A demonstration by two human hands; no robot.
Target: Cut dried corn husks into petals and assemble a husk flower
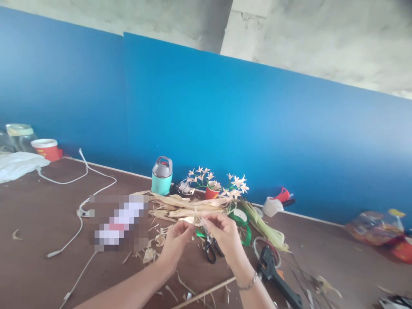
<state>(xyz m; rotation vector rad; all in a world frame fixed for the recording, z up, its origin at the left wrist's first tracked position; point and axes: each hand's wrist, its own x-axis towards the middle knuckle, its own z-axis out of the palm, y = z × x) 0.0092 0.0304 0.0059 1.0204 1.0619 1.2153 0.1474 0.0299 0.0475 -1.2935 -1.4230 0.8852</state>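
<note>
My left hand [180,235] and my right hand [223,234] meet in front of me, both closed with thumbs and fingers pinched. Between their fingertips is a small pale strip of dried husk [195,220]; its exact shape is hard to make out. Just behind lie long dried corn husks [183,202] in a loose pile. Below the fingers, partly covered by my right hand, rests a pair of black-handled scissors [210,252]. A roll of green tape [247,231] lies right of that hand.
Pale handmade flowers [238,184] stand by a red paper cup [212,191], beside a turquoise thermos [162,180]. A black glue gun [278,279] lies at right front. White cable [106,185] crosses the left side. Husk scraps [149,255] litter the table before the blue partition [193,107].
</note>
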